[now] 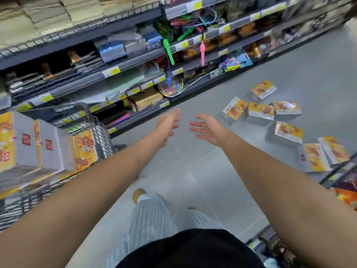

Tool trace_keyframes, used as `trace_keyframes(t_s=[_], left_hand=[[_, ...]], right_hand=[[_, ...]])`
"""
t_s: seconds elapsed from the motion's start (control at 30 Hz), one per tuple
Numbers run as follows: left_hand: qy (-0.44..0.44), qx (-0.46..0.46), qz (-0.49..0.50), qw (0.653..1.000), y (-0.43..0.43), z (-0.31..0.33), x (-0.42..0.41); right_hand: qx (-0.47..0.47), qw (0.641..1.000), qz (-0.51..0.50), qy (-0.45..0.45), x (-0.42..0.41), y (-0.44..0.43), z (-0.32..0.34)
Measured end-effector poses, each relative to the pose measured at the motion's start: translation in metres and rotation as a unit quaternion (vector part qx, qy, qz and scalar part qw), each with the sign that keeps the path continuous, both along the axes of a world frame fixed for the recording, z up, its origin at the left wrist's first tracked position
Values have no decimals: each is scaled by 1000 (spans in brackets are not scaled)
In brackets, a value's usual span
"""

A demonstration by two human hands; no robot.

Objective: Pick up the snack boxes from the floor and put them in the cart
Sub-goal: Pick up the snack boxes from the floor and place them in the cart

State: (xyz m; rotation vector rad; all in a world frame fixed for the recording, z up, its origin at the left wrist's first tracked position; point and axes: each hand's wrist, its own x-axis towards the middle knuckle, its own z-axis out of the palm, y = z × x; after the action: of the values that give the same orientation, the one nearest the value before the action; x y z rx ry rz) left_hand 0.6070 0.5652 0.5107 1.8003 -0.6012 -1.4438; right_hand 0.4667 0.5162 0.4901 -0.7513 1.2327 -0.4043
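7 snack boxes (pixel 260 111) on floor, beyond empty fingers (pixel 197 127)

Bare grey floor (pixel 193 167) lies open ahead of both empty, spread hands. Scattered snack boxes (pixel 260 111) crowd the floor to the right. A wire cart (pixel 100 136) packed with boxes blocks the left, and stocked shelves (pixel 135 74) wall the far side.

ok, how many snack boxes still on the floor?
7: one farthest back, three in a row, one nearer, two near the right edge. More may lie out of frame.
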Motion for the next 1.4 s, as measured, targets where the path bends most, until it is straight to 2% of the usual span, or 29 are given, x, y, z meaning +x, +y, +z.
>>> trace_keyframes(t_s=[0.37, 0.77, 1.03, 1.4], left_hand=[[-13, -32, -160, 987, -103, 26, -143], [-5, -4, -259, 966, -295, 11, -296], [-37, 33, -273, 961, -391, -4, -350], [-71, 93, -221, 968, -560, -35, -439]], right_hand=[[-38, 991, -129, 20, -170, -69, 31], [-15, 971, -234, 52, -328, -217, 14], [19, 971, -237, 34, -375, -311, -8], [81, 974, -211, 11, -447, -490, -53]])
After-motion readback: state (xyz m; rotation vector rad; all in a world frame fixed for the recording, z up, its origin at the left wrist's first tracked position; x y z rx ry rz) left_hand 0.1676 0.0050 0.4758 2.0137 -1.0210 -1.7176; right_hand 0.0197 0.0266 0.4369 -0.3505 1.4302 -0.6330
